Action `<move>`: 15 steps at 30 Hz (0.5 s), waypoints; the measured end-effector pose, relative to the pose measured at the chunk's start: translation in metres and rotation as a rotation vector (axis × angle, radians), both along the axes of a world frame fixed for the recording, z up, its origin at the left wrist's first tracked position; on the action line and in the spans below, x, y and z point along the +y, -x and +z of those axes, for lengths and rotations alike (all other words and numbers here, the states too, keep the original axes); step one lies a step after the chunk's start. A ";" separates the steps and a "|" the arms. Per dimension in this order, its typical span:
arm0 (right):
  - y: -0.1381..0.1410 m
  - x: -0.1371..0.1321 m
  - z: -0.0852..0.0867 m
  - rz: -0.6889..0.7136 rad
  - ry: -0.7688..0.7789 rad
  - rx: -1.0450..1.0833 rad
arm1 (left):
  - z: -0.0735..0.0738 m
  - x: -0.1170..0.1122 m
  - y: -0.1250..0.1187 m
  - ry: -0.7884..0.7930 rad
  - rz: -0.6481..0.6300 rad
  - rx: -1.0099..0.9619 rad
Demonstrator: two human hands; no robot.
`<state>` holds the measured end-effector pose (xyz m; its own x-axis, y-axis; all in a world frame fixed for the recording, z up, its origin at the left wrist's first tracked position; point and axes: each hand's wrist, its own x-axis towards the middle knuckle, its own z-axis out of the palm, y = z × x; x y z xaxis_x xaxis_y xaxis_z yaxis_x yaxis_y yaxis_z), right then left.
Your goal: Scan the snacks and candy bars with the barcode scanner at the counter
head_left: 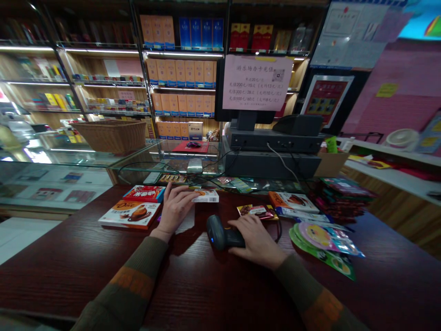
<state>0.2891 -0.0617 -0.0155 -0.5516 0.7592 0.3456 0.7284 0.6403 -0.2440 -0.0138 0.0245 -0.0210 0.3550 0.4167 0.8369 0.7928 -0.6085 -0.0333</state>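
Note:
In the head view, my right hand [257,239] is closed around the handle of a dark barcode scanner [217,232], whose head points left and shows a small blue light. My left hand [177,204] holds the left end of a small white and orange box [207,196], and a barcode shows on its near side. Left of that hand lie a white and orange Dove chocolate box [129,214] and a red and blue packet [144,193]. Just beyond my right hand is a dark red and gold packet [257,211].
Colourful blister packs [325,241], another orange and white box [292,202] and a stack of dark packets [341,197] lie to the right. A glass counter with a wicker basket [112,136] and a monitor stand [246,122] lines the back. Cables run behind the desk.

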 end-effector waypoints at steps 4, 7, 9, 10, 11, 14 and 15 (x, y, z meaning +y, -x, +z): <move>0.003 -0.001 -0.002 -0.016 -0.018 0.023 | -0.003 0.003 0.004 -0.006 0.014 -0.014; 0.003 -0.001 -0.004 -0.007 -0.040 0.023 | -0.005 0.003 0.005 0.000 0.019 -0.020; 0.002 -0.001 -0.005 -0.001 -0.067 0.025 | -0.005 0.003 0.005 0.007 0.018 -0.018; 0.001 -0.001 -0.005 0.001 -0.083 0.027 | -0.005 0.003 0.005 0.009 0.018 -0.017; 0.000 -0.001 -0.005 0.002 -0.099 0.030 | -0.005 0.003 0.005 0.009 0.017 -0.018; -0.004 0.000 -0.002 -0.013 -0.168 0.048 | -0.004 0.003 0.004 0.009 0.012 -0.028; -0.005 0.000 0.000 -0.021 -0.192 0.056 | -0.004 0.003 0.004 0.009 0.011 -0.030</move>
